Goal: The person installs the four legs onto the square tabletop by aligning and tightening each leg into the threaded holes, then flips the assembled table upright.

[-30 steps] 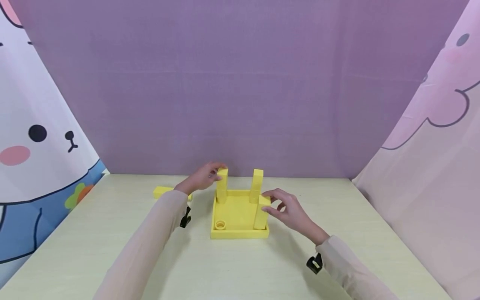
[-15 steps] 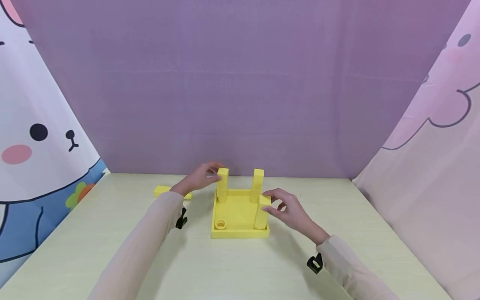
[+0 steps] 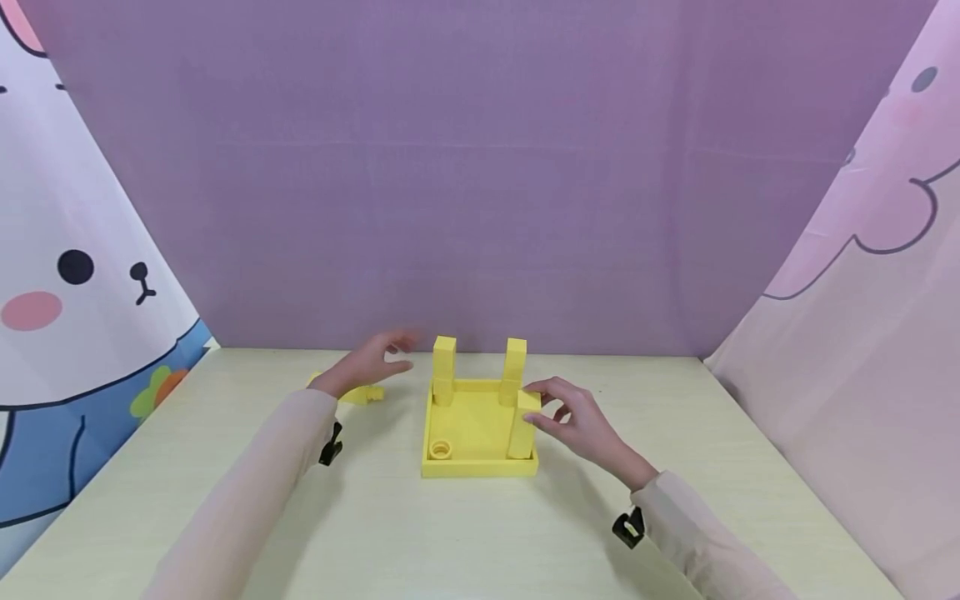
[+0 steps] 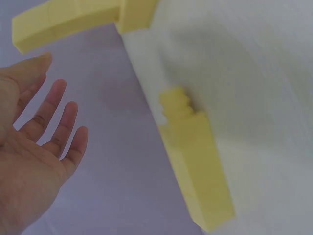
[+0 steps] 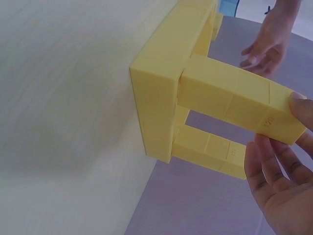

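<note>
Across the upper middle of the frame we see a purple cloth (image 3: 480,175); at the left edge, a white-and-blue cartoon curtain (image 3: 90,333); at the right edge, a pink-and-cream curtain (image 3: 877,333); below, a pale tabletop (image 3: 480,533).

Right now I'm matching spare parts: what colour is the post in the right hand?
The post is yellow, clearest in the right wrist view.
</note>
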